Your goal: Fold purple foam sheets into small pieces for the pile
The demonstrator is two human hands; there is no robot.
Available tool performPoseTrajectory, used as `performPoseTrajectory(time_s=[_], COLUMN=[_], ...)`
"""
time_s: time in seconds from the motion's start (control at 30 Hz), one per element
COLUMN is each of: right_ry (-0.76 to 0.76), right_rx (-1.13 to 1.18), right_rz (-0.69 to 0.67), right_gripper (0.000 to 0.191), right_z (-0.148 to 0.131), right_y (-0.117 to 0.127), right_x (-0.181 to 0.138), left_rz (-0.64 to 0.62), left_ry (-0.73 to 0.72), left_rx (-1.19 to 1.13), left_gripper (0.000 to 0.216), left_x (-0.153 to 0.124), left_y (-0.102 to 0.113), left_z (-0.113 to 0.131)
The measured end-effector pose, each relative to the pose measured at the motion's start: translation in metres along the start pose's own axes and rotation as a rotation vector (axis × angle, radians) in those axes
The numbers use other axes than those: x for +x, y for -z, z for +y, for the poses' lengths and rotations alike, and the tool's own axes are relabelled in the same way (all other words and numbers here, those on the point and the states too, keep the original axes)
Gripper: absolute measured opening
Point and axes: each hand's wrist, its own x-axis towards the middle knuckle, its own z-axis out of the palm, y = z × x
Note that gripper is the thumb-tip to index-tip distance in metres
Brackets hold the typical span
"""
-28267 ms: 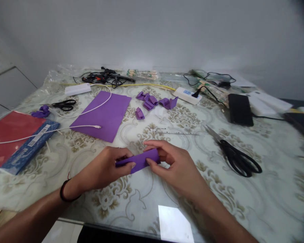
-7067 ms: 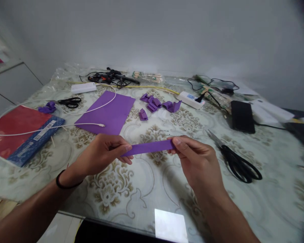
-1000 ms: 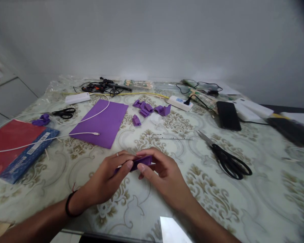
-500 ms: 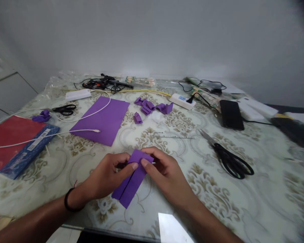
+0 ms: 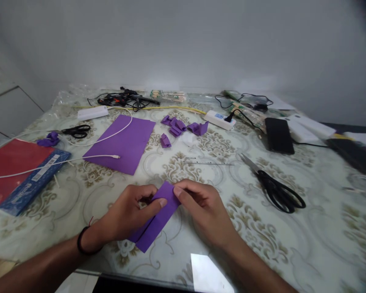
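A folded strip of purple paper is held between my two hands above the front of the table, with a dark slit running along its length. My left hand grips its left side, the thumb lying across the top face. At the upper right corner, my right hand pinches the paper between thumb and forefinger. Behind the hands lie a larger purple sheet and several small folded purple pieces.
Black-handled scissors lie to the right, near a metal ruler and a black phone. A white power strip sits farther back. At left are a red and blue paper pack, a white cable and smaller scissors.
My right thumb has slid from the paper's top face to its upper right corner. The end that stuck out to the right is now turned in, and the strip has shifted slightly left.
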Motion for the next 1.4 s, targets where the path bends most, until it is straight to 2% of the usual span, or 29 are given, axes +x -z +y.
performPoseTrajectory(time_s=[0.3,0.5,0.67,0.73,0.8,0.97,1.13,1.3,1.4], right_ry=[-0.087,-0.123,-0.168,-0.177,-0.169,-0.161,-0.127,-0.078,-0.063], right_rx=[0.028,0.003,-0.047,-0.066,-0.067,-0.173,-0.258,-0.335,-0.295], right_rz=[-0.030,0.008,-0.109,-0.102,-0.077,-0.159,-0.216,-0.172,-0.095], right_gripper=[0.025,0.030,0.030,0.029,0.028,0.022,0.016,0.015,0.009], right_z=[0.004,0.009,0.012,0.014,0.015,0.012,0.009,0.011,0.012], right_y=[-0.002,0.001,0.000,0.000,0.000,0.007,0.013,0.023,0.036], right_x=[0.001,0.004,0.005,0.005,0.006,0.007,0.009,0.013,0.019], left_rz=[0.051,0.012,0.108,0.072,-0.028,-0.181,-0.224,-0.272,-0.272], left_ry=[0.010,0.007,0.019,0.040,0.071,0.145,0.166,0.227,0.200], left_rx=[-0.099,-0.158,-0.099,-0.090,-0.102,-0.112,-0.022,-0.040,-0.001], left_gripper=[0.030,0.026,0.031,0.026,0.022,0.032,0.031,0.030,0.032], left_x=[0.000,0.003,0.006,0.007,0.007,0.007,0.008,0.010,0.012], left_y=[-0.002,0.000,0.002,0.003,0.003,0.007,0.010,0.016,0.022], left_z=[-0.001,-0.004,-0.006,-0.006,-0.006,-0.005,-0.004,-0.005,-0.006])
